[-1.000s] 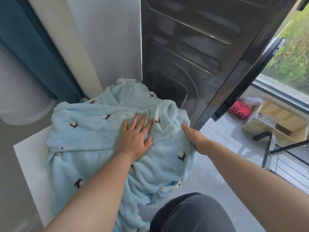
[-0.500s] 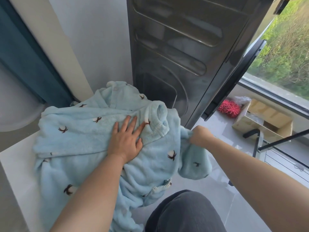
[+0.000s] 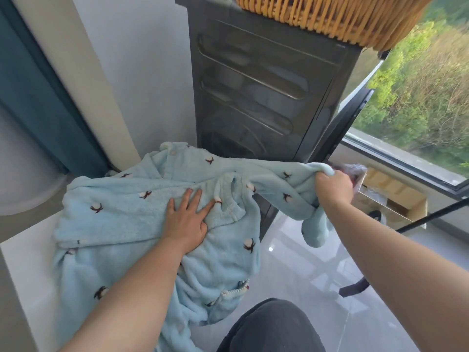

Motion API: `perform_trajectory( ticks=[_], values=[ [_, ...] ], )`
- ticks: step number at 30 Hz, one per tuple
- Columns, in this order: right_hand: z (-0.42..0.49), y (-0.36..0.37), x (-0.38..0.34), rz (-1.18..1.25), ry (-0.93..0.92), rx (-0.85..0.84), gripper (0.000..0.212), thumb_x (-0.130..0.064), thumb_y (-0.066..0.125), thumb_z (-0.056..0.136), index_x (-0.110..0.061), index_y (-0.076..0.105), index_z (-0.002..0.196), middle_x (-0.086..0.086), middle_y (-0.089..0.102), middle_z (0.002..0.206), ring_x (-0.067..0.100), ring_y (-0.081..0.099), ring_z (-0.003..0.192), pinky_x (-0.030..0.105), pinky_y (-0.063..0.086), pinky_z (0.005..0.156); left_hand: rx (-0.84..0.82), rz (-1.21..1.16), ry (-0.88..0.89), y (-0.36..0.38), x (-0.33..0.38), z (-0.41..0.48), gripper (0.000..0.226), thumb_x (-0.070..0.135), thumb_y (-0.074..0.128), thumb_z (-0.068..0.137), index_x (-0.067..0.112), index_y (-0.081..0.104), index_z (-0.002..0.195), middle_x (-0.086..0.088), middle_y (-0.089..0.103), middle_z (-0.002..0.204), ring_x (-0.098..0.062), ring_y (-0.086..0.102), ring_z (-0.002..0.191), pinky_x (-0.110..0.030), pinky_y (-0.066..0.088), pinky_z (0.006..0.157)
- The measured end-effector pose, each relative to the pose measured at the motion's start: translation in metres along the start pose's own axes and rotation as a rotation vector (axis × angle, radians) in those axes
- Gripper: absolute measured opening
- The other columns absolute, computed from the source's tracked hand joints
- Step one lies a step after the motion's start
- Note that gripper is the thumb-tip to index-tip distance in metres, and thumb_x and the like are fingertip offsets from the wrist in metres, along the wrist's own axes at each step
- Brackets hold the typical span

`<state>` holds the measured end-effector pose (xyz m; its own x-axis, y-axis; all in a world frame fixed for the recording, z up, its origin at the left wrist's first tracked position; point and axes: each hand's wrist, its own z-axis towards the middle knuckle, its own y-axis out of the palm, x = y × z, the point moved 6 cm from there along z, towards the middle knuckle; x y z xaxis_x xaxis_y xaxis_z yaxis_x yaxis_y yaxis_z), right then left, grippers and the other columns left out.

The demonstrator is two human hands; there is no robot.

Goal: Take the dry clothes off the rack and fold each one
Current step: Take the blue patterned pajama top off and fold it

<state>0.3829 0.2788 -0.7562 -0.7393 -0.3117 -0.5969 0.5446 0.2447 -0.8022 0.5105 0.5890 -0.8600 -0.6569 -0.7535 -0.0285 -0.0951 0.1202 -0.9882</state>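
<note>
Fleecy blue robe [image 3: 121, 219] on the white table [image 3: 22, 270], pinned flat under the spread left hand [image 3: 186, 222], its sleeve [image 3: 284, 179] now drawn out taut to the side by the clenched right hand [image 3: 332, 189], likely ready for folding inward.

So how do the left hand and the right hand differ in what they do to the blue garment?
The left hand lies flat, fingers spread, pressing the blue garment onto the white surface; the right hand is closed in a fist on a sleeve. The left rests low on the pile; the right is held out in the air. Both touch the same garment.
</note>
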Motion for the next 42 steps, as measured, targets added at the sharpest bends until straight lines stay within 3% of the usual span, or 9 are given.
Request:
perform_trajectory(
  ticks=[5,9,13,20,26,29,32,35,42],
  values=[
    [-0.014,0.000,-0.025,0.159,0.006,-0.206,0.029,-0.025,0.051,0.088,-0.001,0.062,0.099,0.011,0.059,0.091,0.029,0.054,0.084,0.031,0.041,0.071,-0.051,-0.180,-0.090,-0.023,0.017,-0.001,0.058,0.022,0.041,0.092,0.035,0.024,0.147,-0.003,0.000,0.159,-0.023,-0.006,0.146,-0.052,0.004,0.116],
    [-0.014,-0.007,-0.035,0.270,0.089,-0.373,0.029,-0.024,0.061,0.084,0.000,0.061,0.100,0.012,0.061,0.094,0.028,0.060,0.087,0.033,0.048,0.076,0.300,-0.395,0.040,-0.073,0.049,-0.007,0.052,0.016,0.044,0.075,0.013,0.056,0.125,-0.008,0.049,0.126,-0.031,0.043,0.120,-0.038,0.035,0.099],
    [-0.017,-0.015,-0.044,0.315,0.133,-0.600,0.020,-0.017,0.067,0.080,-0.002,0.064,0.094,0.017,0.067,0.100,0.033,0.066,0.093,0.048,0.052,0.089,0.456,-0.542,0.273,-0.106,0.093,-0.010,0.075,0.012,0.055,0.067,0.015,0.041,0.140,-0.006,0.046,0.135,-0.026,0.041,0.120,-0.036,0.034,0.102],
    [-0.009,-0.030,-0.042,0.509,0.287,-0.625,0.029,-0.021,0.055,0.091,-0.003,0.060,0.114,0.014,0.065,0.100,0.027,0.061,0.090,0.039,0.049,0.090,0.056,-0.542,0.393,-0.094,0.145,-0.008,0.078,0.029,0.062,0.073,0.025,0.030,0.144,0.001,0.050,0.133,-0.022,0.042,0.125,-0.037,0.036,0.105],
    [-0.014,-0.042,-0.042,0.771,0.497,-0.677,0.038,-0.003,0.031,0.095,0.003,0.049,0.128,0.012,0.060,0.119,0.026,0.060,0.109,0.040,0.048,0.086,0.775,-0.577,0.441,-0.138,0.130,-0.038,0.047,0.032,0.048,0.082,0.013,0.040,0.124,-0.009,0.052,0.115,-0.024,0.045,0.106,-0.040,0.038,0.093],
    [-0.012,-0.037,-0.043,0.946,0.670,-0.648,0.045,0.002,0.027,0.089,0.006,0.049,0.128,0.006,0.055,0.129,0.019,0.060,0.113,0.036,0.049,0.093,0.863,-0.523,0.436,-0.149,0.140,-0.047,0.050,0.050,0.053,0.077,0.015,0.046,0.111,-0.005,0.053,0.107,-0.022,0.046,0.098,-0.039,0.038,0.084],
    [-0.021,-0.046,-0.052,1.059,0.735,-0.545,0.028,-0.003,0.027,0.095,0.009,0.053,0.094,0.009,0.058,0.088,0.019,0.065,0.058,0.024,0.054,0.050,0.829,-0.575,0.303,-0.147,0.153,-0.051,0.075,0.068,0.051,0.071,0.015,0.042,0.124,-0.007,0.049,0.123,-0.024,0.044,0.113,-0.041,0.036,0.097],
    [-0.034,-0.054,-0.061,1.251,0.798,-0.482,0.031,-0.008,0.033,0.099,0.009,0.042,0.075,0.008,0.041,0.066,0.015,0.041,0.028,0.015,0.032,0.026,0.684,-0.564,0.176,-0.136,0.167,-0.051,0.103,0.073,0.053,0.063,0.021,0.018,0.144,-0.006,0.029,0.145,-0.024,0.028,0.133,-0.047,0.024,0.108],
    [-0.033,-0.055,-0.061,1.199,0.746,-0.560,0.026,-0.011,0.033,0.099,0.005,0.048,0.085,0.008,0.050,0.081,0.019,0.051,0.062,0.022,0.041,0.029,0.750,-1.063,-0.048,-0.164,0.148,-0.039,0.047,0.034,0.051,0.082,0.010,0.058,0.121,-0.002,0.057,0.126,-0.017,0.051,0.117,-0.023,0.036,0.099]
  ],
)
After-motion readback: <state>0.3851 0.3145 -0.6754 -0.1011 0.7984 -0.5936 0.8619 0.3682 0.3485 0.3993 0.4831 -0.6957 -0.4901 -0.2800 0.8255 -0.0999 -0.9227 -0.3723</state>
